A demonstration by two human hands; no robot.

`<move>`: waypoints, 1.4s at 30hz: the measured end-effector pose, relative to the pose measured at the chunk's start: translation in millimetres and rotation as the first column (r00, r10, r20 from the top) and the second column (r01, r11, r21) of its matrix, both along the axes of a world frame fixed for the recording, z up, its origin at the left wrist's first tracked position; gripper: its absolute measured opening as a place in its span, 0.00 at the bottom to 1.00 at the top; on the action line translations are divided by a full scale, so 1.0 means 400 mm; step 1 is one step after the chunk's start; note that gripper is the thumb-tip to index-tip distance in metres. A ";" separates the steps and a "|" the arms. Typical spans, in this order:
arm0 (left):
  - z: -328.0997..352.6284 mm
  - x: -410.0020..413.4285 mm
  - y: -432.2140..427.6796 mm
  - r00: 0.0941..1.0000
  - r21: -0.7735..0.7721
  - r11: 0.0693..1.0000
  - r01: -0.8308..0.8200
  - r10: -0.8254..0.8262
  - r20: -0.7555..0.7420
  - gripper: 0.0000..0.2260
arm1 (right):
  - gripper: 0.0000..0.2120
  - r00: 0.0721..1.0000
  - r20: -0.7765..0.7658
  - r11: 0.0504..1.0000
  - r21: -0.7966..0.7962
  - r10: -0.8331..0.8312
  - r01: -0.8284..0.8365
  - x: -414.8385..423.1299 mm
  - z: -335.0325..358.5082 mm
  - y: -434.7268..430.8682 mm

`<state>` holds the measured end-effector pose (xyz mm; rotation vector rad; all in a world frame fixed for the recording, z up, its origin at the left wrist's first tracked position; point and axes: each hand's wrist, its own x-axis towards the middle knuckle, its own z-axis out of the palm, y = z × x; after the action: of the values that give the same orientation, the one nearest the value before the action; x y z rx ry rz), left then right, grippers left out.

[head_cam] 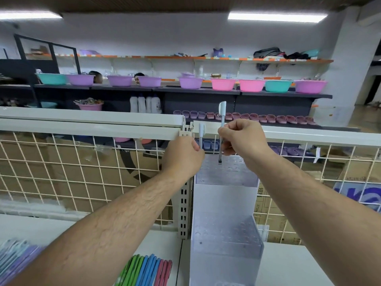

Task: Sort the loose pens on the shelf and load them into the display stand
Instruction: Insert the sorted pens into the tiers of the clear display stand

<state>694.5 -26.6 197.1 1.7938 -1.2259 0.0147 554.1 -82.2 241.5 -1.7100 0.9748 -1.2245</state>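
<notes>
A clear tiered display stand [225, 203] with rows of holes stands on the white shelf against the wire mesh. My right hand [240, 139] pinches a white-capped pen [222, 114] upright, its tip at a hole in the stand's top tier [224, 170]. My left hand [182, 155] grips a second white-capped pen [201, 133], held upright just left of the stand's top tier.
Coloured items in green, blue and pink [144, 271] lie on the shelf [156, 242] at the bottom left of the stand. A slotted upright [184, 205] and wire mesh panels [82, 168] stand behind. Basins [222, 83] line distant shelves.
</notes>
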 end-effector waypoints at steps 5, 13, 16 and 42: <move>0.004 0.017 0.007 0.999 0.038 0.998 0.046 -0.046 0.004 0.08 | 0.05 0.999 0.023 1.000 0.007 -0.030 0.029 0.014 0.009 0.003; -0.008 0.065 0.057 0.965 0.149 0.986 0.069 -0.104 0.241 0.06 | 0.05 0.991 -0.079 0.993 -0.059 -0.110 0.106 0.055 -0.001 0.003; -0.010 0.078 0.068 0.918 0.213 0.977 0.029 -0.110 0.380 0.07 | 0.04 0.985 -0.090 0.988 -0.067 -0.148 0.142 0.061 0.002 -0.002; -0.019 0.112 0.103 0.911 0.244 0.967 0.072 -0.163 0.380 0.22 | 0.05 0.896 -0.399 0.976 -0.169 -0.197 0.140 0.070 -0.041 -0.019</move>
<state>739.1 14.8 189.6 1.9693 -1.6826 0.1866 582.0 -89.9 225.2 -2.0822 1.3410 -1.0741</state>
